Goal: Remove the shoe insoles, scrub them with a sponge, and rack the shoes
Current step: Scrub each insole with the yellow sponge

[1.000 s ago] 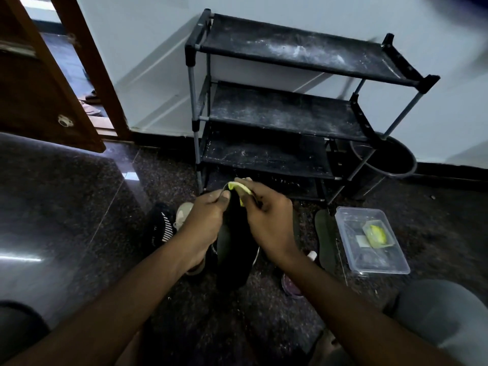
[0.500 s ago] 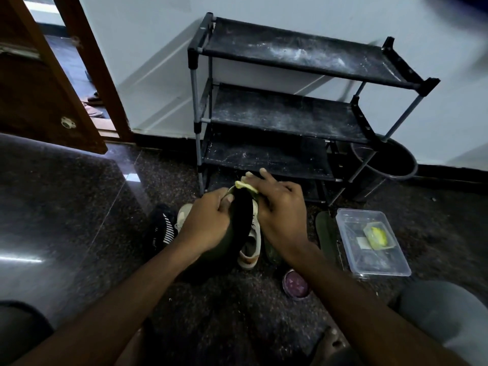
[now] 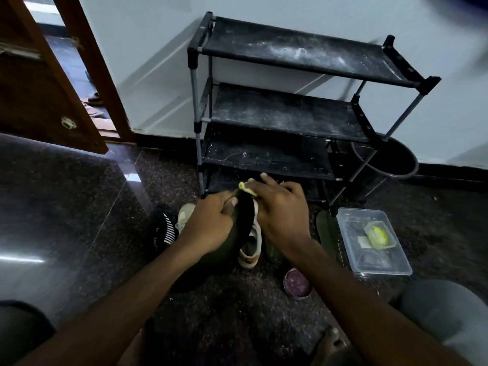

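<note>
While the left hand grips the insole upright over a white shoe, the right hand curls its fingers on the sponge at the insole's top, just before the rack. Nearby: a striped shoe, a spare insole and a tub (yellow lump inside).

The dark speckled floor carries a black shoe rack against the wall. Before the rack lie a white shoe and a black striped shoe. Off its right front corner are a clear plastic tub, a dark insole just beside it, and perhaps a small tin.
</note>
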